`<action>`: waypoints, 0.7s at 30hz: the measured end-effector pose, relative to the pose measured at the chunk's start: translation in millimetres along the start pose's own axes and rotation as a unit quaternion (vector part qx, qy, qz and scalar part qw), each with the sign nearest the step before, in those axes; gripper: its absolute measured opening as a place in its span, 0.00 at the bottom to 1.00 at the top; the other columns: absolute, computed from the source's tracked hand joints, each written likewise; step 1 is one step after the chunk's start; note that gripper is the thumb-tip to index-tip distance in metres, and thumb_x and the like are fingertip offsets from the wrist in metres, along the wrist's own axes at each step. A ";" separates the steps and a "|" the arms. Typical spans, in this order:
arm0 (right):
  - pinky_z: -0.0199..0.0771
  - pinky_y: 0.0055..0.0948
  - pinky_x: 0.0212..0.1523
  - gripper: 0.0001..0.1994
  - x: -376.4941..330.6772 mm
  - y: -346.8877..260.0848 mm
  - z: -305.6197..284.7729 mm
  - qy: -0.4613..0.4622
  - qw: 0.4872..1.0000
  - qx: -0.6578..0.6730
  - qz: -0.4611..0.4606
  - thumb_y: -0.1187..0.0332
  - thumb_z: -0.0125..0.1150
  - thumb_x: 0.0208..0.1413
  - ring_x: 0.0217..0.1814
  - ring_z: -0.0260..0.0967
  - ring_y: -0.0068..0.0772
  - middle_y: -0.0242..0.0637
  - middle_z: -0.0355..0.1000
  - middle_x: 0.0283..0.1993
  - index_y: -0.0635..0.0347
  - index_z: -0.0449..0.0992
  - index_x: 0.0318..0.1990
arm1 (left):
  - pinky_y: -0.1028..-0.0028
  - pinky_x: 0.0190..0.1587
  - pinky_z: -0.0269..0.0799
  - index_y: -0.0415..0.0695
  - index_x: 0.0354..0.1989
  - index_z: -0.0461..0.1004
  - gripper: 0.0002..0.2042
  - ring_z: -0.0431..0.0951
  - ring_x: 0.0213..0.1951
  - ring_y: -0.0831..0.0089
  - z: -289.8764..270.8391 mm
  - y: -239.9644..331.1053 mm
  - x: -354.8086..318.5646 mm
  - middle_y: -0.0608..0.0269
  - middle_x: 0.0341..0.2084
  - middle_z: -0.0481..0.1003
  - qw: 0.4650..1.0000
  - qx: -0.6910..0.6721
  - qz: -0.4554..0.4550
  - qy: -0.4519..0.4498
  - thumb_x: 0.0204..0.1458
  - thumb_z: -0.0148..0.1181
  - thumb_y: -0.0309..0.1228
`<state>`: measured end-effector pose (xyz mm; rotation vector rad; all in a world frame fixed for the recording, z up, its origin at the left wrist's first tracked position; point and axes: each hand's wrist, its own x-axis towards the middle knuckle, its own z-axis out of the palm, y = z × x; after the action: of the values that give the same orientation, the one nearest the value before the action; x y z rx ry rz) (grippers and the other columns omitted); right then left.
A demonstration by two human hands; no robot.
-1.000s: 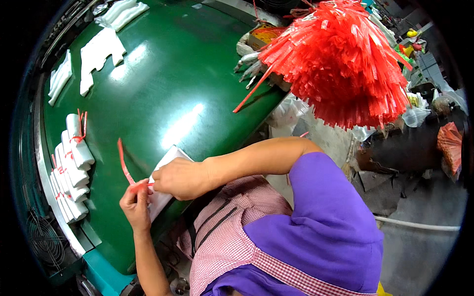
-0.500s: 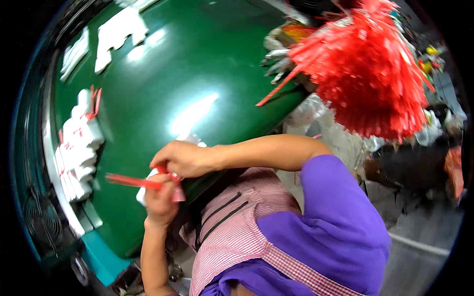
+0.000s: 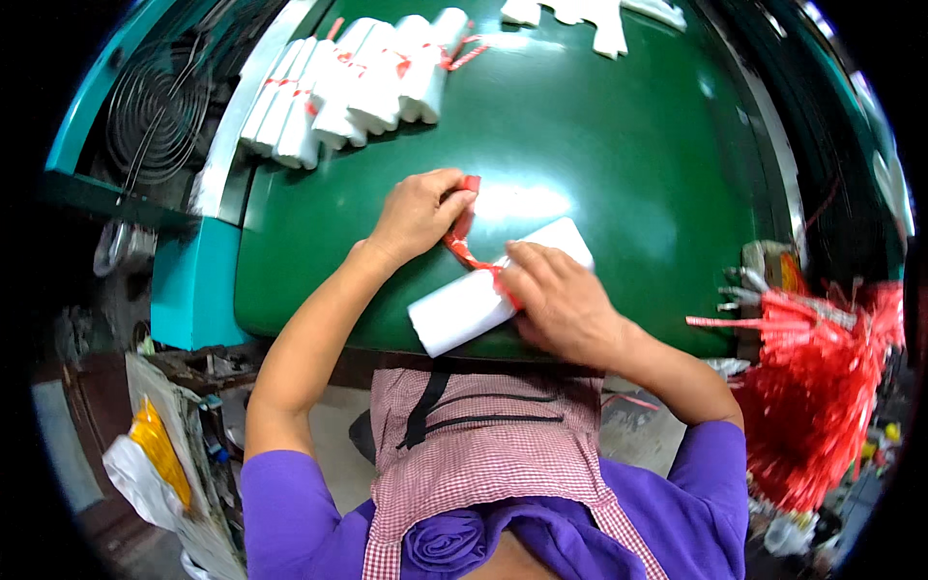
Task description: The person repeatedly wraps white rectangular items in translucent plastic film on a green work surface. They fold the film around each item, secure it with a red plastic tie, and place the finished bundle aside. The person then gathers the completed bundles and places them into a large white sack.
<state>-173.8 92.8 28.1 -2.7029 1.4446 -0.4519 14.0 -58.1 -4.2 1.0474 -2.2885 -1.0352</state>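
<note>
Small packing workshop or factory floor. Wide green desk [image 3: 619, 145] with teal metal frame [image 3: 193, 280], wire fan guard [image 3: 155, 106] at corner. Row of rolled white bag bundles [image 3: 348, 87] tied with red strips, stacked along edge. Thick bunch of red plastic ties [image 3: 822, 387] hanging at right. Worker in checked apron [image 3: 483, 454]. Cluttered concrete floor [image 3: 333, 425], scrap bags [image 3: 145, 464] at left.

Roll middle: the right hand [image 3: 565, 304] covers the white roll [image 3: 464, 307] where the red strip [image 3: 462, 242] crosses it.
Strip end: hidden inside the left hand [image 3: 418, 215].
Far white pieces [image 3: 599, 14]: cut off by the upper rim.
Red bundle [image 3: 822, 387]: strands blur at the rim.
</note>
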 end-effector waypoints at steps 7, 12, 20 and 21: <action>0.74 0.35 0.43 0.26 95.4 124.6 12.0 0.204 0.910 0.206 0.295 0.66 0.60 0.52 0.45 0.74 0.44 0.51 0.74 0.46 0.64 0.64 0.58 | 0.68 0.48 0.70 0.44 0.47 0.73 0.14 0.75 0.45 0.66 -47.8 -14.9 29.1 0.59 0.44 0.74 0.961 -0.014 0.118 0.251 0.54 0.58 0.35; 0.68 0.38 0.51 0.16 187.5 193.5 65.9 0.207 0.977 0.050 0.033 0.68 0.56 0.56 0.49 0.71 0.44 0.48 0.74 0.47 0.61 0.71 0.51 | 0.63 0.59 0.59 0.52 0.47 0.74 0.18 0.65 0.57 0.63 -52.2 -38.0 108.2 0.64 0.54 0.68 0.882 0.315 0.278 0.212 0.46 0.63 0.39; 0.58 0.46 0.60 0.26 235.7 358.1 56.9 0.232 0.871 -0.289 0.324 0.59 0.53 0.54 0.65 0.56 0.47 0.50 0.60 0.61 0.61 0.63 0.59 | 0.65 0.55 0.60 0.55 0.45 0.75 0.19 0.65 0.56 0.68 -35.7 -69.5 122.9 0.71 0.54 0.68 0.891 0.320 0.182 0.266 0.42 0.66 0.37; 0.61 0.47 0.58 0.23 232.7 373.0 49.1 0.167 0.873 -0.263 0.375 0.58 0.52 0.55 0.61 0.60 0.47 0.49 0.63 0.57 0.62 0.67 0.55 | 0.65 0.54 0.60 0.55 0.45 0.75 0.19 0.65 0.56 0.68 -34.3 -71.0 125.6 0.71 0.54 0.68 0.892 0.316 0.186 0.263 0.42 0.66 0.38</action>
<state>-339.7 -313.2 -29.4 -2.1102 2.8837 -0.5275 -10.8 -202.2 -29.1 0.8958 -2.2420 0.1701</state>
